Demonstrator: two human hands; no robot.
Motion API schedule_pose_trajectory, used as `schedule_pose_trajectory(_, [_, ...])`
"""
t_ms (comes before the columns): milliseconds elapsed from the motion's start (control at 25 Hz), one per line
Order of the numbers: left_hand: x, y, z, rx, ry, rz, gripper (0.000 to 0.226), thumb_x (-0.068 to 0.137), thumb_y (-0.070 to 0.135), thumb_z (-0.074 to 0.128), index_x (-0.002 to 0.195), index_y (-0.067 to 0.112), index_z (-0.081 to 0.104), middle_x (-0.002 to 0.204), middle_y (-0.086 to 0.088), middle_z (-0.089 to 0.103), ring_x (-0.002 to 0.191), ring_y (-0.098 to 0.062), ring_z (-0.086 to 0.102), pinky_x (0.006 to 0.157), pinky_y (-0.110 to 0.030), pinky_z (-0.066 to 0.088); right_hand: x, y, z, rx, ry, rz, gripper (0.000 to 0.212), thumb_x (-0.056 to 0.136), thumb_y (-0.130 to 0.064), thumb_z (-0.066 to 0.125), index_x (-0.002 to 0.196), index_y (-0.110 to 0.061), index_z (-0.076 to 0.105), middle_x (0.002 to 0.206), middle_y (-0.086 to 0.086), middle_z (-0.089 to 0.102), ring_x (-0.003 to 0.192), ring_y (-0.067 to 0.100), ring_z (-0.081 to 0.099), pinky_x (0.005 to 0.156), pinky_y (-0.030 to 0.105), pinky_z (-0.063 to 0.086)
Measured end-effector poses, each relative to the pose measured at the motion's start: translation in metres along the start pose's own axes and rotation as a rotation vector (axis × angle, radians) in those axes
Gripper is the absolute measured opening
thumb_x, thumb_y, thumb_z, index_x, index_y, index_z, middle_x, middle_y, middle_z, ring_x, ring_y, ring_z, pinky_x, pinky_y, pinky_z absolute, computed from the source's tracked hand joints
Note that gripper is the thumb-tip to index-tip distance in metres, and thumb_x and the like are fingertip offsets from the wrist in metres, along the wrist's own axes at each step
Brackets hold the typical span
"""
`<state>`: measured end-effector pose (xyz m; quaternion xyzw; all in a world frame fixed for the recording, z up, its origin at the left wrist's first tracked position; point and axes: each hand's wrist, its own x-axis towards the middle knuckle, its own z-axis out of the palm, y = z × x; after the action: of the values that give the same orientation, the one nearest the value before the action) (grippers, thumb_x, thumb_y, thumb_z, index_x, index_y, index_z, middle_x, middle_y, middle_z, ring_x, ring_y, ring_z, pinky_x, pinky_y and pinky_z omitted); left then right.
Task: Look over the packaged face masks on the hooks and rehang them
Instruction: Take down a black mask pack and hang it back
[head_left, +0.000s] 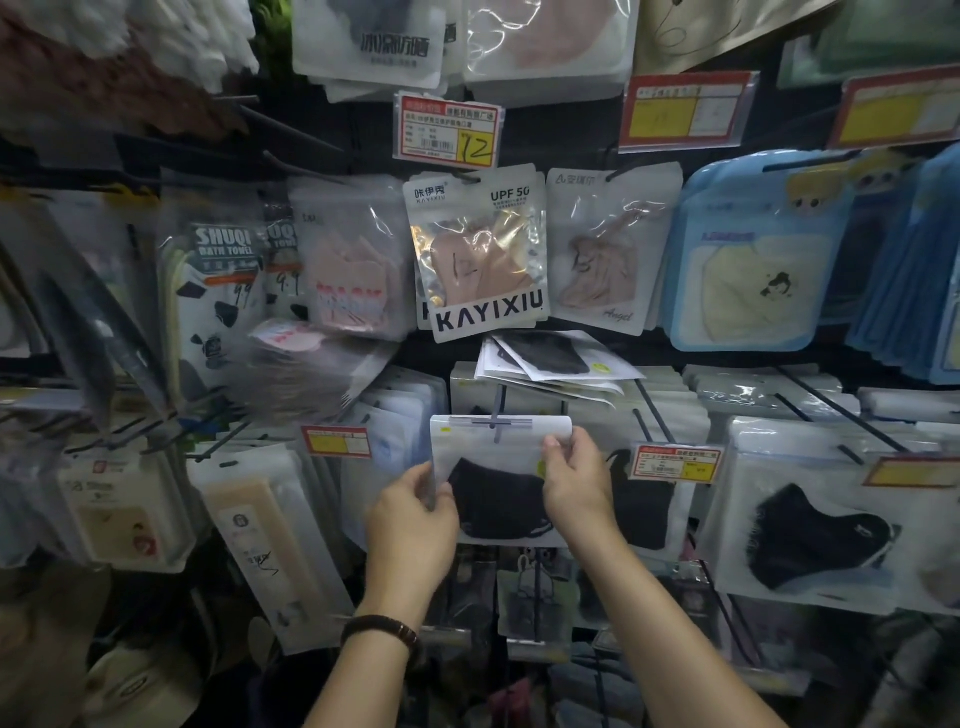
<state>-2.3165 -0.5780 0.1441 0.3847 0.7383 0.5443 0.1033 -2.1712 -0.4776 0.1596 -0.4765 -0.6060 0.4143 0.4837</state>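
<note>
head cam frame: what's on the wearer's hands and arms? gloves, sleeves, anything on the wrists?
No gloves on the left hand or the right hand. No sleeves in view; both arms are uncovered down to the frame edge. A dark brown bracelet circles the left wrist, and the right wrist carries nothing. No rings that I can see.

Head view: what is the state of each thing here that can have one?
Black mask packet, upright, top edge at the hook
Left hand, pinching the packet's left edge
Right hand, pinching its right edge
KAYIXIU packet, hanging, slightly tilted
Loose packets, lying unhung above the hook
</note>
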Motion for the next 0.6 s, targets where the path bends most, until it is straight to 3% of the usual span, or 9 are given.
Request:
schedule_pose_trajectory(120, [0.002, 0.009, -0.015, -0.033, 0.013, 0.051, 0.014, 0.104, 0.024, 0.066, 0.110, 0.030, 0.078, 0.088, 0.010, 0.078, 0.080, -0.004, 0.076, 0.083, -0.035, 0.067, -0.007, -0.007, -0.007, -0.079, -0.036, 0.027, 0.023, 0.114, -0.034, 0.045, 0.115, -0.018, 0.061, 0.105, 0.000, 0.069, 0.101, 0.022, 0.067, 0.076, 0.036, 0.049])
schedule_pose_trajectory(200, [0.006, 0.021, -0.030, -0.077, 0.040, 0.068, 0.017, 0.105, 0.027, 0.064, 0.093, 0.032, 0.075, 0.075, 0.008, 0.077, 0.069, -0.006, 0.076, 0.074, -0.042, 0.068, -0.014, -0.012, -0.014, -0.081, -0.060, 0.041, 0.034, 0.114, -0.041, 0.042, 0.140, -0.025, 0.058, 0.132, 0.000, 0.068, 0.127, 0.026, 0.063, 0.099, 0.043, 0.052])
schedule_pose_trajectory(280, [0.012, 0.040, -0.047, -0.043, 0.082, 0.161, 0.021, 0.105, 0.030, 0.062, 0.086, 0.034, 0.073, 0.072, 0.011, 0.075, 0.067, -0.010, 0.074, 0.069, -0.045, 0.066, -0.032, -0.025, -0.027, -0.058, -0.085, 0.062, 0.052, 0.115, -0.043, 0.040, 0.166, -0.030, 0.038, 0.164, -0.005, 0.048, 0.156, 0.024, 0.042, 0.126, 0.045, 0.036])
schedule_pose_trajectory(360, [0.019, 0.067, -0.060, -0.019, 0.107, 0.307, 0.022, 0.104, 0.032, 0.062, 0.085, 0.033, 0.072, 0.070, 0.012, 0.073, 0.065, -0.010, 0.071, 0.066, -0.041, 0.062, -0.054, -0.043, -0.045, -0.018, -0.158, 0.031, 0.061, 0.115, -0.041, 0.043, 0.172, -0.031, 0.025, 0.174, -0.011, 0.031, 0.162, 0.014, 0.028, 0.133, 0.041, 0.023])
schedule_pose_trajectory(480, [0.040, 0.112, -0.064, 0.030, -0.002, 0.554, 0.015, 0.101, 0.035, 0.069, 0.090, 0.027, 0.075, 0.075, 0.011, 0.073, 0.073, -0.008, 0.071, 0.070, -0.034, 0.061, -0.068, -0.079, -0.067, -0.060, -0.285, -0.093, 0.056, 0.113, -0.038, 0.049, 0.167, -0.033, 0.036, 0.167, -0.018, 0.040, 0.155, 0.006, 0.039, 0.130, 0.044, 0.034])
schedule_pose_trajectory(600, [0.074, 0.150, -0.048, 0.300, -0.227, 0.757, 0.010, 0.097, 0.034, 0.077, 0.104, 0.026, 0.079, 0.091, 0.012, 0.075, 0.084, -0.004, 0.069, 0.081, -0.024, 0.059, -0.044, -0.118, -0.086, -0.130, -0.240, -0.231, 0.029, 0.110, -0.029, 0.054, 0.133, -0.029, 0.072, 0.125, -0.007, 0.077, 0.118, 0.011, 0.073, 0.106, 0.044, 0.059])
